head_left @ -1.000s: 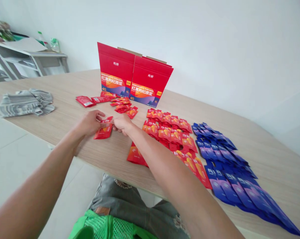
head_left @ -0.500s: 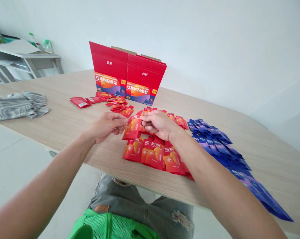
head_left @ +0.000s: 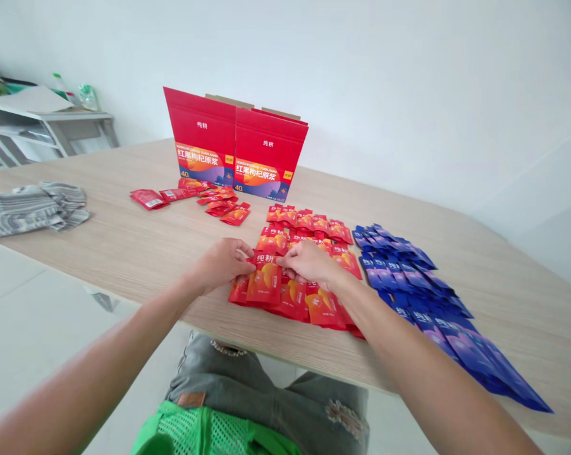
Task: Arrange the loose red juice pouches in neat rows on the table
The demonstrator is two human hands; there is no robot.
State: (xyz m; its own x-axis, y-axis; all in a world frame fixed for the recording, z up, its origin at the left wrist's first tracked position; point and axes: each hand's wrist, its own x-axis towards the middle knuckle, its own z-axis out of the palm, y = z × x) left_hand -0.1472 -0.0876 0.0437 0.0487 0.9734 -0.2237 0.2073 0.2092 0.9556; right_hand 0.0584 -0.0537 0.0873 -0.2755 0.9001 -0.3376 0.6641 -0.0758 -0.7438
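Note:
A red pouch (head_left: 265, 283) with an orange fruit print lies over the front row of red pouches (head_left: 320, 303). My left hand (head_left: 227, 262) pinches its upper left edge between thumb and fingers. At its upper right edge, my right hand (head_left: 308, 260) pinches it too. More rows of red pouches (head_left: 308, 218) overlap just behind my hands. To the right of them are rows of blue pouches (head_left: 408, 278), fanned toward the table's front edge.
Two red cartons (head_left: 204, 136) with raised flaps stand at the back. Loose red pouches (head_left: 219, 201) are scattered before them. Striped grey gloves (head_left: 36, 205) lie at the left of the wooden table (head_left: 138, 265). A side desk (head_left: 52, 120) stands beyond.
Both hands have brought the red pouch down and toward me, from above the rows onto the front row. The view has shifted slightly.

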